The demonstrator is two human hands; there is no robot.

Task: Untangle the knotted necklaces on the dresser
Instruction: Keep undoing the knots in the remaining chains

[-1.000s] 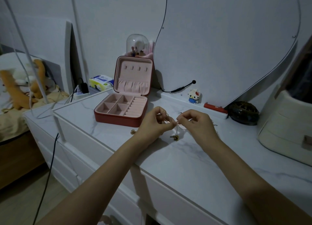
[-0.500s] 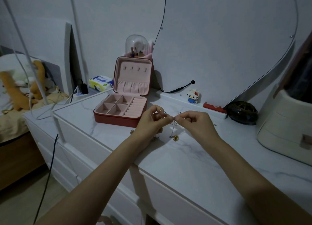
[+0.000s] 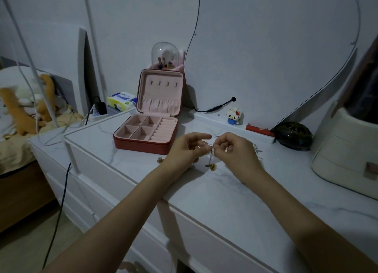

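Note:
Thin tangled necklace chains (image 3: pixel 210 157) hang between my two hands just above the white marble dresser top (image 3: pixel 235 193). A small gold pendant (image 3: pixel 212 167) dangles from them onto the surface. My left hand (image 3: pixel 187 149) pinches the chains at its fingertips, index finger stretched out. My right hand (image 3: pixel 233 152) pinches the same spot from the right, fingers curled. More chain (image 3: pixel 256 149) lies on the dresser behind my right hand. Another gold piece (image 3: pixel 160 160) lies left of my left wrist.
An open red jewellery box (image 3: pixel 147 133) with pink compartments stands behind my left hand. A small toy figure (image 3: pixel 233 116), a red bar (image 3: pixel 258 128) and a dark round object (image 3: pixel 294 136) line the back. A cream container (image 3: pixel 345 149) stands at the right. Cables hang at the left.
Both hands have stayed together over the same spot. My left index finger has straightened out, and the pendant has settled a little lower on the dresser.

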